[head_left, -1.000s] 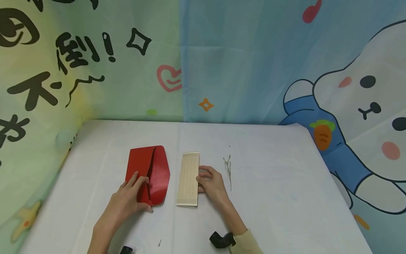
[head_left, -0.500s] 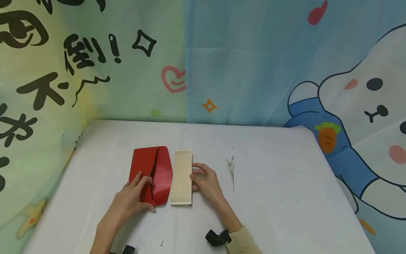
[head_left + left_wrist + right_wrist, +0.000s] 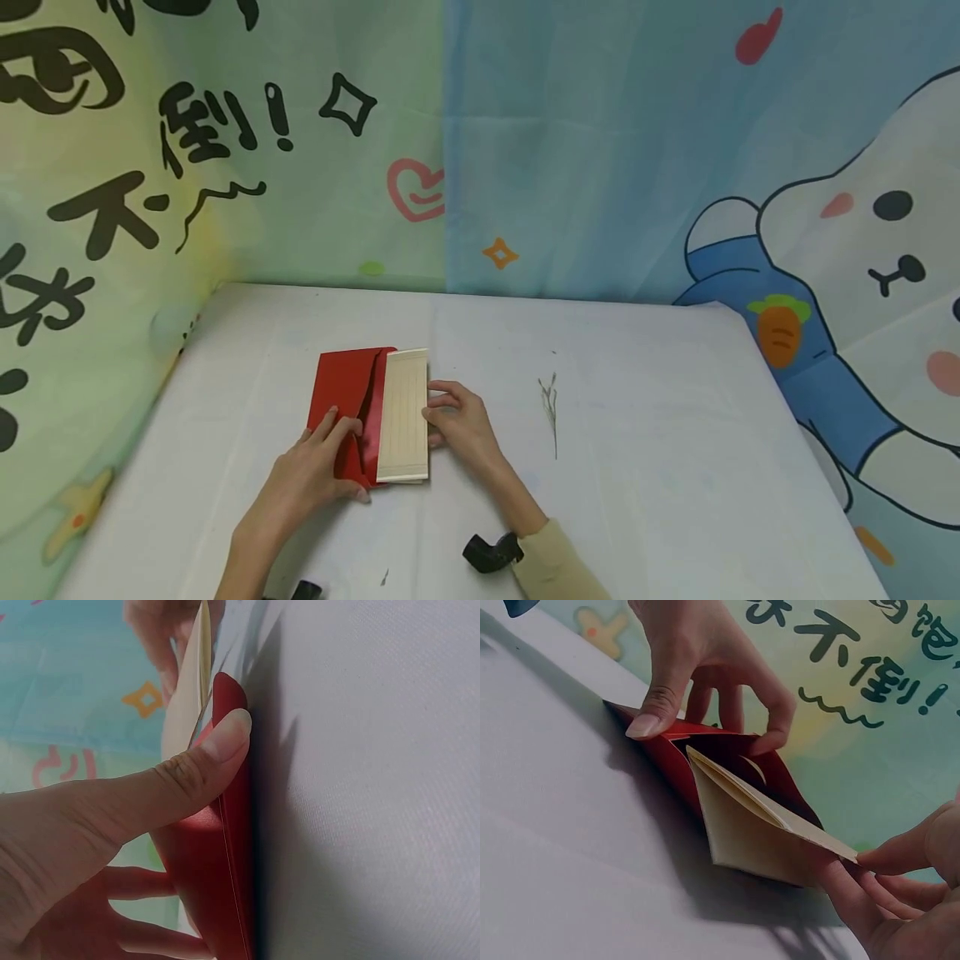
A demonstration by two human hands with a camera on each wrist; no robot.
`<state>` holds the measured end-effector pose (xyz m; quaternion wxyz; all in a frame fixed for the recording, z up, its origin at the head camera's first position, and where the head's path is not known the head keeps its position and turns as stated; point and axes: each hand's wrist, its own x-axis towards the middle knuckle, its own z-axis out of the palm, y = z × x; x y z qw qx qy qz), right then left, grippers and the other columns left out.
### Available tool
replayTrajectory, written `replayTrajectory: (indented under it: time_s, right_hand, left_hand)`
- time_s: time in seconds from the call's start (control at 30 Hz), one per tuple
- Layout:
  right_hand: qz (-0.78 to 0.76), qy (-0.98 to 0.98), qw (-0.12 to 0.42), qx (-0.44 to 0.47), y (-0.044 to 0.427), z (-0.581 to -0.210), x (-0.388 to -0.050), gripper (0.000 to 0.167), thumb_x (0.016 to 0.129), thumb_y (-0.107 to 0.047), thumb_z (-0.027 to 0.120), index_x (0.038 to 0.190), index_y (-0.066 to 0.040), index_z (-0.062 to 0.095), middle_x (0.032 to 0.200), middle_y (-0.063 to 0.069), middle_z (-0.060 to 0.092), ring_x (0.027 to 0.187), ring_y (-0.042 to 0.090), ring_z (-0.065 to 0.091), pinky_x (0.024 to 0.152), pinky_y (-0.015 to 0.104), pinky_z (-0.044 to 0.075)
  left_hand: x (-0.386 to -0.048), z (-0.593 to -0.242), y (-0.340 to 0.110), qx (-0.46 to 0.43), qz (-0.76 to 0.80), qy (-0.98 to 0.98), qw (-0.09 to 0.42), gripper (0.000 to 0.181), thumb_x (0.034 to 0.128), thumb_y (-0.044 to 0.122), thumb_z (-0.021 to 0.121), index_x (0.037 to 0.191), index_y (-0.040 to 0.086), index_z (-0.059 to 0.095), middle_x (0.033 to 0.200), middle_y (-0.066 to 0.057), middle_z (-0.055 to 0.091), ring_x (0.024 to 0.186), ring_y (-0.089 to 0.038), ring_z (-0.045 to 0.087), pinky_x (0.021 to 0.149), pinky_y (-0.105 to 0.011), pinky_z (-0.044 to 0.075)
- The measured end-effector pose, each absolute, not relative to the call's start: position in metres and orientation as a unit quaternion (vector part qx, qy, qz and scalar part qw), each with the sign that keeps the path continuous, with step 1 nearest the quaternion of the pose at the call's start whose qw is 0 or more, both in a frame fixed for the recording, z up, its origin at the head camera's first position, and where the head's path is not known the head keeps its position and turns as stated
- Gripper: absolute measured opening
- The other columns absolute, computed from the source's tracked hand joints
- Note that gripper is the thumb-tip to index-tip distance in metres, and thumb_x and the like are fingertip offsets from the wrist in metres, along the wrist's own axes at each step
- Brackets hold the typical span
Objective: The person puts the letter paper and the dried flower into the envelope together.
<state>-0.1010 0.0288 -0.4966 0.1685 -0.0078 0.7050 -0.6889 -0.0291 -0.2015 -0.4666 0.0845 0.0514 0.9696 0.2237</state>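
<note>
A red envelope (image 3: pixel 343 379) lies on the white table, its flap side toward the right. My left hand (image 3: pixel 303 471) grips it near the opening. In the right wrist view, the left thumb presses the envelope's edge while a finger at the mouth keeps the pocket apart. My right hand (image 3: pixel 467 433) pinches the right edge of a folded sheet of cream lined paper (image 3: pixel 403 417). That paper lies over the envelope's flap, and its leading edge (image 3: pixel 697 776) is at the pocket mouth. Whether it reaches inside cannot be told for certain.
A thin dried sprig (image 3: pixel 551 408) lies to the right of the right hand. A tiny dark scrap (image 3: pixel 385 577) is near the front of the table (image 3: pixel 675 467). A printed cloth backdrop (image 3: pixel 570 167) hangs behind and at the sides.
The right hand has moved left with the folded paper, from beside the envelope to over its flap. The left hand has stayed on the envelope. The head view has shifted slightly.
</note>
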Motion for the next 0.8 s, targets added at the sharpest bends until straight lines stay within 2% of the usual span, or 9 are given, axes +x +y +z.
replayTrajectory:
  time_s: [0.2, 0.37, 0.5, 0.8]
  right_hand:
    - [-0.698, 0.694, 0.176, -0.005, 0.017, -0.499, -0.104, 0.045, 0.093, 0.0, 0.066, 0.137, 0.002, 0.058, 0.113, 0.023, 0.068, 0.073, 0.022, 0.073, 0.069, 0.045, 0.064]
    - [-0.702, 0.689, 0.181, -0.001, 0.006, -0.504, -0.102, 0.044, 0.093, 0.001, 0.066, 0.136, 0.002, 0.059, 0.109, 0.021, 0.069, 0.071, 0.017, 0.071, 0.066, 0.041, 0.064]
    - [-0.707, 0.68, 0.195, 0.0, -0.002, -0.506, -0.098, 0.044, 0.092, 0.004, 0.066, 0.135, 0.004, 0.059, 0.107, 0.019, 0.07, 0.071, 0.015, 0.07, 0.066, 0.041, 0.064]
    - [-0.712, 0.674, 0.198, -0.014, -0.016, -0.505, -0.106, 0.042, 0.092, 0.006, 0.064, 0.134, 0.005, 0.059, 0.107, 0.019, 0.07, 0.076, 0.014, 0.069, 0.067, 0.037, 0.064]
  left_hand:
    - [-0.03, -0.466, -0.201, 0.047, 0.22, 0.97, 0.093, 0.079, 0.0611, 0.033, 0.1, 0.125, 0.02, 0.055, 0.152, -0.033, 0.046, 0.122, -0.069, 0.051, 0.083, -0.074, 0.052]
    - [-0.027, -0.467, -0.202, 0.046, 0.222, 0.968, 0.104, 0.079, 0.0593, 0.034, 0.1, 0.123, 0.023, 0.055, 0.152, -0.033, 0.046, 0.122, -0.069, 0.051, 0.078, -0.073, 0.053]
    - [-0.024, -0.468, -0.203, 0.038, 0.227, 0.966, 0.119, 0.076, 0.0593, 0.036, 0.1, 0.12, 0.025, 0.055, 0.152, -0.033, 0.046, 0.122, -0.071, 0.05, 0.079, -0.073, 0.052]
    - [-0.03, -0.465, -0.201, 0.056, 0.223, 0.969, 0.088, 0.075, 0.059, 0.036, 0.1, 0.118, 0.025, 0.055, 0.151, -0.032, 0.048, 0.121, -0.068, 0.053, 0.074, -0.069, 0.054]
